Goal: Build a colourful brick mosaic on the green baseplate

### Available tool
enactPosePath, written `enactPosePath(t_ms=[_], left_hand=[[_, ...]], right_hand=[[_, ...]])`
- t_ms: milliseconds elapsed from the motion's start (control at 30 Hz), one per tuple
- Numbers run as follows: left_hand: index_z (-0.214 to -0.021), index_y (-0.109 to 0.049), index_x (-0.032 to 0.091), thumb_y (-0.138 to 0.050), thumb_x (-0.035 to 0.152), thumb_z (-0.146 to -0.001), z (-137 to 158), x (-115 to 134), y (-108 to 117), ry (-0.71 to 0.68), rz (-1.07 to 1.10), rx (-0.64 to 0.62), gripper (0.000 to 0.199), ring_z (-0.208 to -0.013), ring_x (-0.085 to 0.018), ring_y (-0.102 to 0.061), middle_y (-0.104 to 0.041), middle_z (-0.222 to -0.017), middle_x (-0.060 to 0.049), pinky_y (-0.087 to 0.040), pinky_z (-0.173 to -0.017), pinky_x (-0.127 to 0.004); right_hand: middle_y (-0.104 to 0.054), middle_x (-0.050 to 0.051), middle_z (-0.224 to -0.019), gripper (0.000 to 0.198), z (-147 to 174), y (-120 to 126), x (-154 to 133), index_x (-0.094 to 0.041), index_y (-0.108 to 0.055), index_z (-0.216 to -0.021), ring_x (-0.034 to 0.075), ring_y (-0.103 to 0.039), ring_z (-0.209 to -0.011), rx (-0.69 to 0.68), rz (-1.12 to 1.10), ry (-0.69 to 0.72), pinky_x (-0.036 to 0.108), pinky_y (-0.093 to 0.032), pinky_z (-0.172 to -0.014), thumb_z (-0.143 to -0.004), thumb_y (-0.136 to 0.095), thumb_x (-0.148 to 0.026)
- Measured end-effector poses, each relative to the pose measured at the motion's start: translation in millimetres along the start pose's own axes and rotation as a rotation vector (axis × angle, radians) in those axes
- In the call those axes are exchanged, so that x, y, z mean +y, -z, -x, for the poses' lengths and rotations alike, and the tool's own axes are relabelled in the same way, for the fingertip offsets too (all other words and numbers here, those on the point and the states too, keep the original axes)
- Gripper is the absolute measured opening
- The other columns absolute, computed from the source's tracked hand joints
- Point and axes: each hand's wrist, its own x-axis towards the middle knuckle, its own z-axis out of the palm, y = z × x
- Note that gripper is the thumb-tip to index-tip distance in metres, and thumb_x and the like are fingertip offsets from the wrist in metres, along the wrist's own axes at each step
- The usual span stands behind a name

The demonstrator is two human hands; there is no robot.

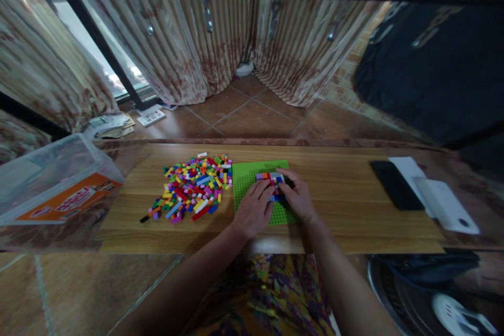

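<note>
A green studded baseplate [244,170] lies on the wooden board, and a small build of toy bricks [264,176] in red, blue, orange, purple and grey sits on it. My left hand [254,209] comes in from the front left, its bent fingers pressed onto the build and covering part of it. From the right, my right hand [298,194] grips the build's right side, the index finger along the far edge and the thumb nearer me. A heap of loose toy bricks [192,186] in many colours is spread just left of the baseplate.
A clear plastic box [59,178] with an orange label stands at the left end of the wooden board [338,178]. At the right end lie a black flat slab [397,185] and a white device [449,205]. Striped curtains [177,47] hang beyond.
</note>
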Motion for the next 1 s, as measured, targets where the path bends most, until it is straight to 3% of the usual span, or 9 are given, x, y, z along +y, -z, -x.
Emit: enactPosePath(t_ms=[500,733,1000], left_hand=[[-0.130,-0.049,0.016,-0.049,0.015,-0.089,-2.7,4.6,1.9,0.042,0.017,-0.047,0.042,-0.132,-0.027,-0.044,-0.049,-0.137,-0.014,-0.044,-0.110,-0.048],[-0.134,-0.046,0.017,-0.050,0.013,-0.087,0.7,4.4,3.5,0.074,0.056,-0.006,0.048,-0.131,-0.027,-0.045,-0.050,-0.139,-0.013,-0.043,-0.110,-0.050],[-0.126,-0.053,0.018,-0.053,0.015,-0.085,39.9,6.7,24.3,0.113,0.024,0.090,0.041,-0.121,-0.026,-0.052,-0.058,-0.127,-0.012,-0.047,-0.104,-0.046]], right_hand=[[-0.066,0.007,-0.110,0.033,0.3,-10.3,-0.4,-0.023,-0.070,-0.104,0.023,-0.060,-0.107,0.023,0.102,0.115,0.045,-0.043,-0.103,-0.076,-0.052,-0.022],[-0.069,0.010,-0.111,0.035,4.6,-10.9,2.7,-0.020,-0.069,-0.108,0.025,-0.061,-0.107,0.093,0.110,0.063,0.045,-0.044,-0.101,-0.081,-0.050,-0.030],[-0.069,0.011,-0.110,0.037,8.5,-11.7,4.9,-0.019,-0.069,-0.107,0.026,-0.061,-0.105,0.088,0.137,0.035,0.046,-0.045,-0.098,-0.086,-0.048,-0.041]])
